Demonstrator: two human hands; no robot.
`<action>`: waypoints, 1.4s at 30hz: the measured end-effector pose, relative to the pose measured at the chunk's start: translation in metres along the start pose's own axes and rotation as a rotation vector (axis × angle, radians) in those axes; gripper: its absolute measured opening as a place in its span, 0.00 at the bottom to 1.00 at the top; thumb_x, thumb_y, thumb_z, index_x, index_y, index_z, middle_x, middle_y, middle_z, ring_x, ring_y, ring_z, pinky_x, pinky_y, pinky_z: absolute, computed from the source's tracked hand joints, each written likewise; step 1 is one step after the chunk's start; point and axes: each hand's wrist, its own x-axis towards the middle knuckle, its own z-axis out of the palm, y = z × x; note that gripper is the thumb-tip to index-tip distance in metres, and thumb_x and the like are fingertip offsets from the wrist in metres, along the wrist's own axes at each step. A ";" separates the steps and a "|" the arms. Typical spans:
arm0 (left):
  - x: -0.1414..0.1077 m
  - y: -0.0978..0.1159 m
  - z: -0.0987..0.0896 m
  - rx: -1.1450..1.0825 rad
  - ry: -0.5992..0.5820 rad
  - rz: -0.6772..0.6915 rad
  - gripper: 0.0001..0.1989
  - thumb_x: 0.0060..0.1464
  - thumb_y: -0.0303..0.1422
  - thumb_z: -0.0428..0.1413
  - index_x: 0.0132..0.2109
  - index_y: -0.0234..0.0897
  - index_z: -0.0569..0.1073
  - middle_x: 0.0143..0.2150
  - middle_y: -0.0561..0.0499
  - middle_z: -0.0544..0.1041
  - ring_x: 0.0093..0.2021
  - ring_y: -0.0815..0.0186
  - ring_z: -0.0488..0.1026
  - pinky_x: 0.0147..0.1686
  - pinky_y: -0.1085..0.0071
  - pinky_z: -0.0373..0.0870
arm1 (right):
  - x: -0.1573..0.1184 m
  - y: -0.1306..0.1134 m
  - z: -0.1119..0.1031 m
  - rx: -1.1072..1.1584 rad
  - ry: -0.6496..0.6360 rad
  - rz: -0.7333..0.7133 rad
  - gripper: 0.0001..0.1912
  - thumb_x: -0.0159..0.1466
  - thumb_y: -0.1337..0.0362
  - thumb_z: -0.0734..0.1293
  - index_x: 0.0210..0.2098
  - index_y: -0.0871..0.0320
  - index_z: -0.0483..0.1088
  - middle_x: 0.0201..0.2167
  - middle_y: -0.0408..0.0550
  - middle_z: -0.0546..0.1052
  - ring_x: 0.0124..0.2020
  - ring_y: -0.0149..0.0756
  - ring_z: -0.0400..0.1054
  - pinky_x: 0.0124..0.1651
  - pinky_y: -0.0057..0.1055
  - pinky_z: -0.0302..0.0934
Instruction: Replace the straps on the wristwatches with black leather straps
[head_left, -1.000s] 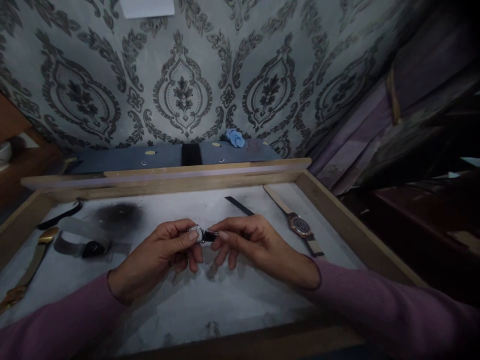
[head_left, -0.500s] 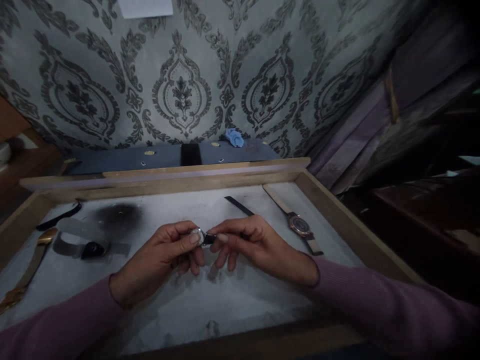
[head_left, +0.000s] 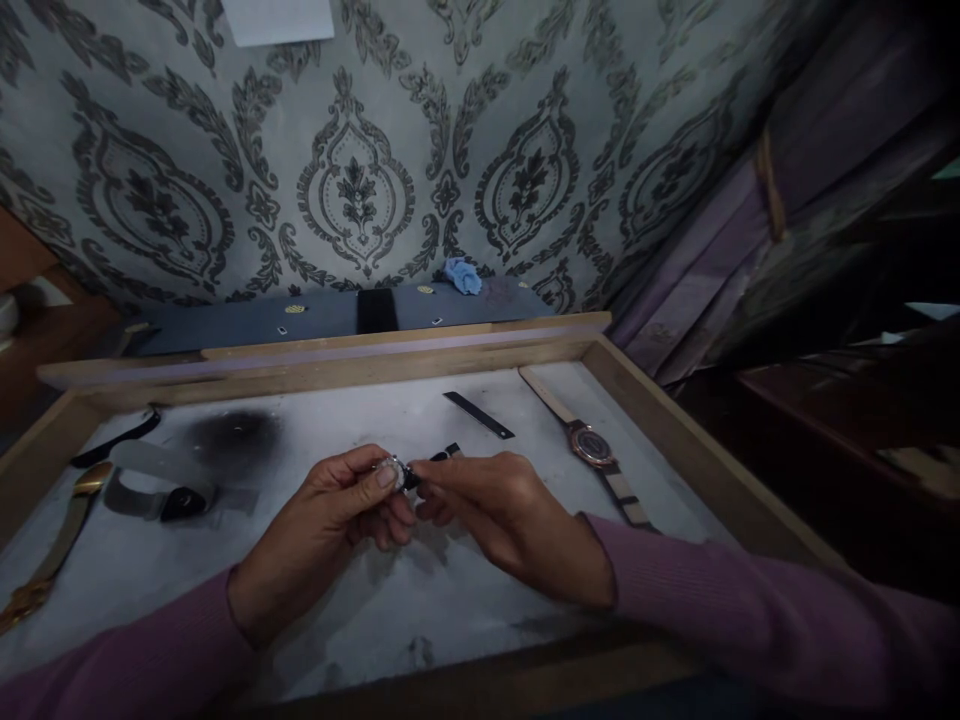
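My left hand (head_left: 341,515) pinches a small round silver watch (head_left: 393,472) between thumb and fingers, low over the wooden tray's white base. A short black watch strap (head_left: 410,480) runs from the watch's right side into the fingers of my right hand (head_left: 499,505), which grips it closed. Past my right fingertips shows a dark strap end (head_left: 448,453); whether it belongs to the same strap is hidden. Just behind lies a loose flat black strap (head_left: 480,415). To the right rests a rose-gold watch (head_left: 591,445) with a beige and dark strap.
A wooden rim (head_left: 660,430) encloses the white base. At left lie a mesh-band watch (head_left: 180,502), a gold-toned watch (head_left: 56,560) and a curved black strap (head_left: 116,440). Behind the rim are a black phone-like slab (head_left: 376,311) and a crumpled blue cloth (head_left: 463,276).
My right hand has turned and shifted a little, with its fingers folded over the strap. The loose black strap and a dark strap end behind the hand now show more. The view has shifted slightly.
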 end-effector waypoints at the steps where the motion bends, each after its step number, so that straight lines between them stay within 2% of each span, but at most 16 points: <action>1: 0.000 0.000 0.000 -0.002 0.005 0.001 0.11 0.52 0.37 0.61 0.30 0.33 0.73 0.24 0.53 0.75 0.24 0.74 0.69 0.25 0.80 0.63 | 0.000 0.001 0.001 -0.039 -0.009 -0.019 0.15 0.66 0.72 0.57 0.49 0.63 0.71 0.31 0.51 0.78 0.30 0.33 0.73 0.33 0.28 0.71; 5: 0.002 -0.001 -0.001 -0.004 0.023 0.007 0.10 0.53 0.35 0.61 0.31 0.32 0.74 0.25 0.52 0.76 0.24 0.73 0.71 0.24 0.81 0.64 | -0.001 0.004 0.004 -0.169 0.007 -0.100 0.16 0.64 0.74 0.57 0.49 0.67 0.68 0.31 0.54 0.78 0.29 0.33 0.72 0.31 0.27 0.70; 8: 0.003 -0.001 -0.002 -0.009 0.013 0.018 0.08 0.54 0.34 0.60 0.32 0.32 0.74 0.26 0.52 0.76 0.24 0.73 0.71 0.24 0.81 0.65 | 0.000 0.003 0.005 -0.169 0.036 -0.126 0.14 0.65 0.74 0.57 0.47 0.65 0.69 0.31 0.53 0.78 0.29 0.33 0.73 0.30 0.26 0.70; 11: 0.003 0.002 -0.003 -0.009 -0.012 0.026 0.09 0.55 0.34 0.60 0.33 0.32 0.74 0.26 0.52 0.76 0.24 0.73 0.71 0.24 0.81 0.65 | 0.002 0.000 0.004 -0.078 0.068 -0.087 0.13 0.66 0.73 0.58 0.46 0.62 0.70 0.31 0.50 0.78 0.30 0.30 0.74 0.32 0.23 0.70; 17: 0.003 0.008 -0.001 -0.001 -0.031 0.049 0.10 0.55 0.35 0.60 0.32 0.31 0.74 0.26 0.51 0.76 0.24 0.74 0.71 0.24 0.82 0.66 | 0.006 -0.003 0.001 0.090 0.077 0.041 0.14 0.67 0.70 0.59 0.49 0.63 0.71 0.31 0.49 0.79 0.29 0.30 0.75 0.32 0.24 0.72; 22: 0.002 0.008 -0.002 -0.020 -0.047 0.062 0.09 0.56 0.34 0.59 0.32 0.31 0.74 0.26 0.51 0.76 0.24 0.74 0.72 0.24 0.83 0.67 | 0.008 0.001 0.001 0.370 0.067 0.129 0.14 0.68 0.66 0.59 0.48 0.64 0.72 0.29 0.49 0.78 0.30 0.30 0.76 0.32 0.24 0.73; 28: 0.000 0.007 -0.004 -0.078 -0.072 0.074 0.08 0.55 0.34 0.60 0.34 0.32 0.74 0.25 0.51 0.77 0.24 0.73 0.73 0.24 0.83 0.67 | 0.007 0.003 0.001 0.643 0.024 0.277 0.14 0.67 0.63 0.62 0.49 0.62 0.72 0.33 0.49 0.78 0.33 0.29 0.76 0.36 0.23 0.72; 42: -0.001 0.010 -0.006 -0.072 -0.081 0.067 0.10 0.55 0.36 0.60 0.33 0.31 0.73 0.25 0.51 0.77 0.23 0.74 0.73 0.23 0.83 0.66 | 0.009 -0.001 0.000 0.811 0.012 0.337 0.15 0.65 0.62 0.65 0.50 0.60 0.72 0.31 0.48 0.79 0.31 0.28 0.76 0.33 0.23 0.72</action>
